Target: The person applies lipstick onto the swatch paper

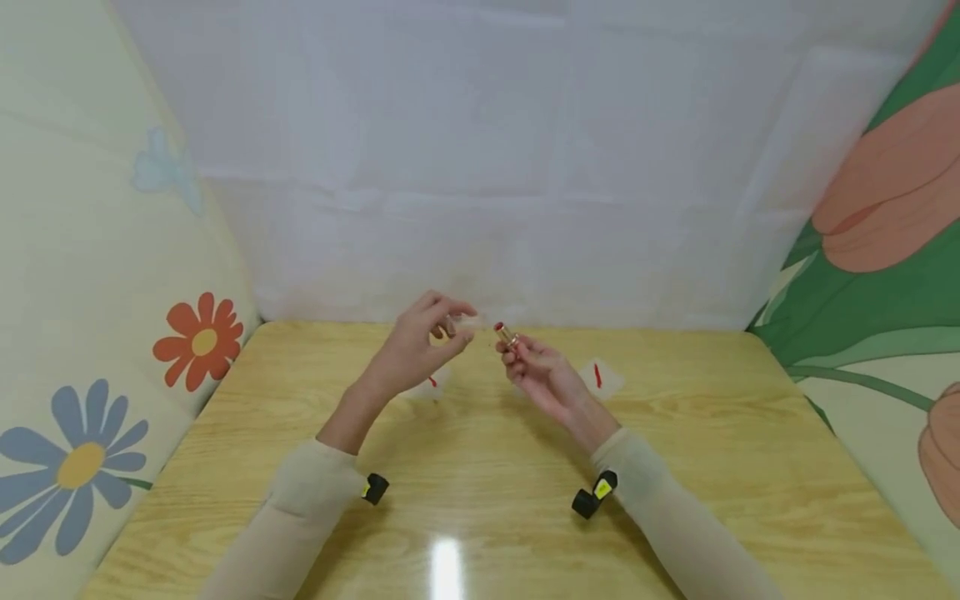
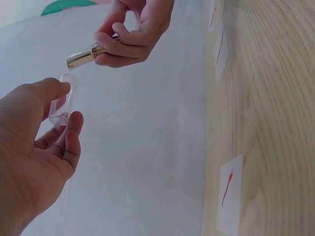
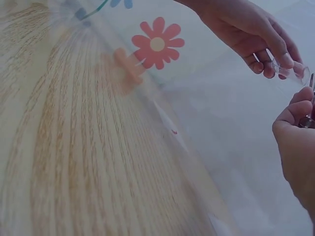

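My left hand (image 1: 412, 346) pinches a clear lipstick cap (image 2: 61, 105) between thumb and fingers, above the far part of the table. Facing it from the right, my right hand (image 1: 551, 379) grips a gold lipstick (image 1: 508, 337) by its lower part, the red tip pointing up and toward the cap. In the left wrist view the lipstick's gold end lies just above the cap's upper end, with a small gap between them. The right wrist view shows the see-through cap (image 3: 290, 71) close to the right fingers, which hide most of the lipstick.
White paper pieces with red strokes lie on the wooden table (image 1: 465, 483): one paper (image 1: 611, 382) right of the right hand, another paper (image 1: 422, 387) partly under the left. A white cloth (image 1: 480, 167) hangs behind, with flower-printed cloths at both sides.
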`<state>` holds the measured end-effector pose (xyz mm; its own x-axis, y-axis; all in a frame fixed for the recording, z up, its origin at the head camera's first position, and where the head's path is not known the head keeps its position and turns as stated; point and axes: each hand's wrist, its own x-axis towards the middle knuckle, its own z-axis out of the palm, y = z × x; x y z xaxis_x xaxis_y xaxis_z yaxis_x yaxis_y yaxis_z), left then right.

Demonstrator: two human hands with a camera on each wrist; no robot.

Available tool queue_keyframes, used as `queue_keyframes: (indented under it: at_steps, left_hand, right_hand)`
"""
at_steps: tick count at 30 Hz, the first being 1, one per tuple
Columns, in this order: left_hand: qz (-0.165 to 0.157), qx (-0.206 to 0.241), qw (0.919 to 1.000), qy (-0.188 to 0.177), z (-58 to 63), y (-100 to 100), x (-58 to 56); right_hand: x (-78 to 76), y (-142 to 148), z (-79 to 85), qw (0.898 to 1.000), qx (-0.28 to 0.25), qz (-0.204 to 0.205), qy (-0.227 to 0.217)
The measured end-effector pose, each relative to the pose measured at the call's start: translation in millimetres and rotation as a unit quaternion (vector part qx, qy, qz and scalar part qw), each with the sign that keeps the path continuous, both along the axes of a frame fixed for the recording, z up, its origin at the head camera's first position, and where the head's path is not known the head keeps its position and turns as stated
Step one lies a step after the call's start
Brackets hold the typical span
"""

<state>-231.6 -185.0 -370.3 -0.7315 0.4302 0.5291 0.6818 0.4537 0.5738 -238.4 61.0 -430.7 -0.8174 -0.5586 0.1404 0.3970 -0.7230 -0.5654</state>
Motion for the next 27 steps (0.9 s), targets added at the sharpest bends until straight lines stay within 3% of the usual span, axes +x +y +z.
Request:
queue_keyframes:
  at_steps: [5,11,19,27]
  left_hand:
    - [-0.015,0.008,0.9997,0.019,-2.1,1.7,1.5]
    - [-0.035,0.007,0.999,0.026,-2.7,2.1,0.7]
    - [-0.058,-0.005,0.9983,-0.01,-0.8,3.4,2.8]
    - [-0.085,-0.015,0.9963,-0.006,-1.7,4.6,2.6]
  right_hand:
    - [1.6,-2.1,-1.7,1.0,0.016,-0.001,0.009]
    - [2.1,-4.4,0.0,0.998,0.061,-0.03,0.016]
    - [5.0,-6.1,5.1,0.989,0.123,-0.065,0.041]
    - [10.8,-7.7,9.4,0.978,0.171,-0.082,0.09]
